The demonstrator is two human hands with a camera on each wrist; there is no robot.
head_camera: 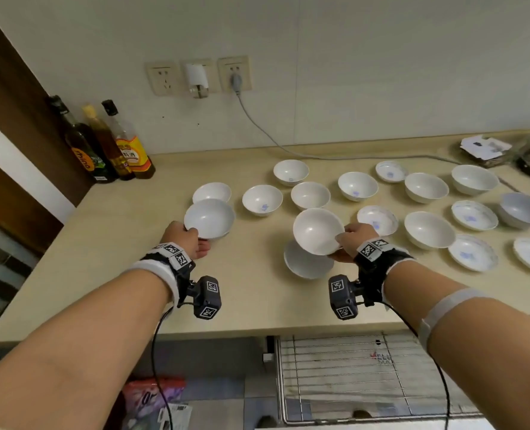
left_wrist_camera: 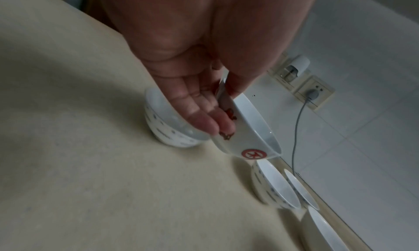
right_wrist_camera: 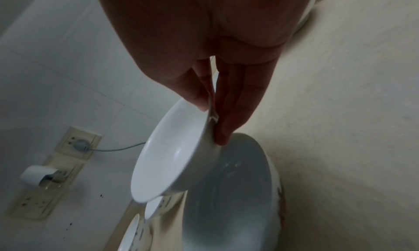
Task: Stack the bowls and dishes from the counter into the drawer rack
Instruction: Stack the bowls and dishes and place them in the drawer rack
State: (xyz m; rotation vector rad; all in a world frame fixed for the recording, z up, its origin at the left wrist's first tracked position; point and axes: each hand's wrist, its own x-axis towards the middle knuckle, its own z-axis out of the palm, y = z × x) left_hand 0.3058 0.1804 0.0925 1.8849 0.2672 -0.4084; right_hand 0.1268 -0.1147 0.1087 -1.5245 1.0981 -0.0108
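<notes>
My left hand (head_camera: 192, 240) pinches the near rim of a white bowl (head_camera: 209, 218) lifted off the counter; in the left wrist view this bowl (left_wrist_camera: 247, 129) shows red marks on its outside, thumb inside the rim, fingers (left_wrist_camera: 199, 115) under it. My right hand (head_camera: 349, 240) pinches the rim of a second white bowl (head_camera: 318, 231), tilted and held above a larger bowl (head_camera: 307, 262) on the counter. In the right wrist view the held bowl (right_wrist_camera: 172, 158) hangs over that larger bowl (right_wrist_camera: 229, 197). Several more white bowls and blue-patterned dishes (head_camera: 474, 215) stand across the counter. The wire drawer rack (head_camera: 366, 377) lies open below the counter edge.
Three bottles (head_camera: 108, 144) stand at the back left of the beige counter (head_camera: 127, 243). A grey cable (head_camera: 270, 135) runs from a wall socket along the back. Clutter (head_camera: 487, 148) sits at the back right. Bags (head_camera: 152, 398) lie on the floor left of the rack.
</notes>
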